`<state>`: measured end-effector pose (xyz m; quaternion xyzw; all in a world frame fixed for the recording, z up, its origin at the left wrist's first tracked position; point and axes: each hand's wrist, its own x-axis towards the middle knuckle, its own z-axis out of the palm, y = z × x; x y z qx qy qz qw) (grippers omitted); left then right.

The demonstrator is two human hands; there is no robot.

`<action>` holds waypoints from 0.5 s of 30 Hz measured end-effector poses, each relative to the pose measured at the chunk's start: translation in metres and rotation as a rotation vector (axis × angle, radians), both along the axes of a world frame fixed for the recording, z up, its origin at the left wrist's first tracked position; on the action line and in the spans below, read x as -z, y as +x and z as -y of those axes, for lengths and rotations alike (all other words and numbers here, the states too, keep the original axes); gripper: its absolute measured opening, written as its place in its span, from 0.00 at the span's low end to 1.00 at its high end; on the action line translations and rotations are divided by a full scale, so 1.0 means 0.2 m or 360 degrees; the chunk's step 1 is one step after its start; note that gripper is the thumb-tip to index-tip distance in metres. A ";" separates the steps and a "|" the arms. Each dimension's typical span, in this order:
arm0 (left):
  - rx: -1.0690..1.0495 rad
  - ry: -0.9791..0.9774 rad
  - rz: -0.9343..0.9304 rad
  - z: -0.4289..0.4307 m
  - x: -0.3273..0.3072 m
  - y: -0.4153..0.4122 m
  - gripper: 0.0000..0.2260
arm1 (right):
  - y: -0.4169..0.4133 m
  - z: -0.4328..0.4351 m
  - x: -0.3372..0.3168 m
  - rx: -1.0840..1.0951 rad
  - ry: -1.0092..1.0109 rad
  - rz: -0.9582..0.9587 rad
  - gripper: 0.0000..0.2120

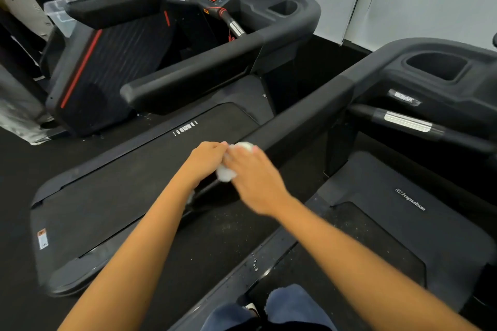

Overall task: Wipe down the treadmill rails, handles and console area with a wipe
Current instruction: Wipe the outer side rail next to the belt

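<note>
Wipe (225,174) bunched at handrail (309,113) end, pinched by left hand (207,160) and right hand (256,183), second treadmill (193,72) at eleven o'clock.

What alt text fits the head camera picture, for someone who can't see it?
The left hand and right hand hold a crumpled white wipe against the near end of a black treadmill rail. A second treadmill stands to the left.
</note>
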<state>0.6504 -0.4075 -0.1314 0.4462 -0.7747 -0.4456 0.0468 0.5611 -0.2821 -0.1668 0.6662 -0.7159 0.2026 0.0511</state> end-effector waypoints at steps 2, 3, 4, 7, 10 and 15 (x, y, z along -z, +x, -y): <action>0.0087 -0.0116 0.0080 -0.03 0.00 -0.01 0.17 | -0.22 0.02 -0.03 0.0267 -0.0028 0.0030 0.19; 0.0108 -0.0152 0.0114 -0.04 0.00 -0.01 0.17 | -0.32 0.02 -0.03 0.0449 -0.0037 0.0094 0.18; 0.0123 -0.0174 0.0140 -0.05 0.01 0.00 0.17 | -0.40 0.04 -0.02 0.0616 -0.0008 0.0183 0.19; 0.0123 -0.0225 0.0166 -0.03 0.04 -0.01 0.16 | -0.33 0.11 -0.04 0.0972 -0.0005 0.0140 0.17; -0.0002 -0.0200 0.0096 -0.03 0.06 -0.01 0.13 | 0.01 0.11 0.00 0.0729 -0.0299 0.0265 0.13; -0.0171 -0.0127 0.0091 -0.05 0.05 -0.04 0.14 | 0.01 -0.07 0.12 -0.0006 -0.0057 0.0347 0.26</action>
